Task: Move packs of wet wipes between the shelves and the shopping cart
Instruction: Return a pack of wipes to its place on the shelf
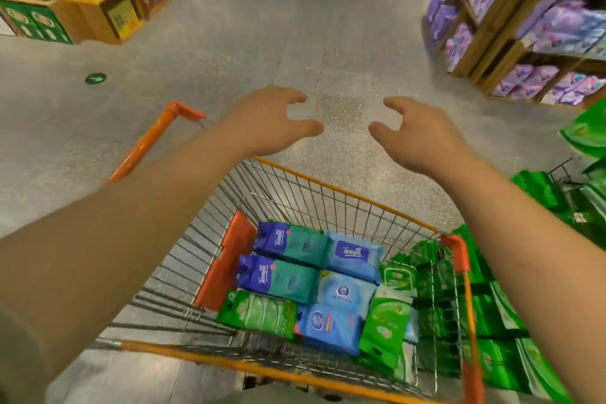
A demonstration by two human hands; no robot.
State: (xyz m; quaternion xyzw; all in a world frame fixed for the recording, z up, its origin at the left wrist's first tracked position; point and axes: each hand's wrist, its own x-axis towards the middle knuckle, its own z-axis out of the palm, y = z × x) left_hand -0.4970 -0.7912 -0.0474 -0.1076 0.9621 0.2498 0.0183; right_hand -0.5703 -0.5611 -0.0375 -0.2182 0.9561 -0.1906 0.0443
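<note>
The shopping cart (328, 193) holds packs of wet wipes (285, 279) in blue, teal and green, lying flat in rows. Green packs fill the shelves (511, 321) beside it. Left hand (272, 121) and right hand (416, 138) hover above, fingers loosely curved, grasping nothing. Best lower both onto one top pack.

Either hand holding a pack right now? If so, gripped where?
Nothing held. The left hand and right hand hover empty above the cart, fingers loosely curled.

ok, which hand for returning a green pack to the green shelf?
Right hand, probably: the green packs lie on the cart's right side, nearest the green shelf. Both hands hold nothing.
</note>
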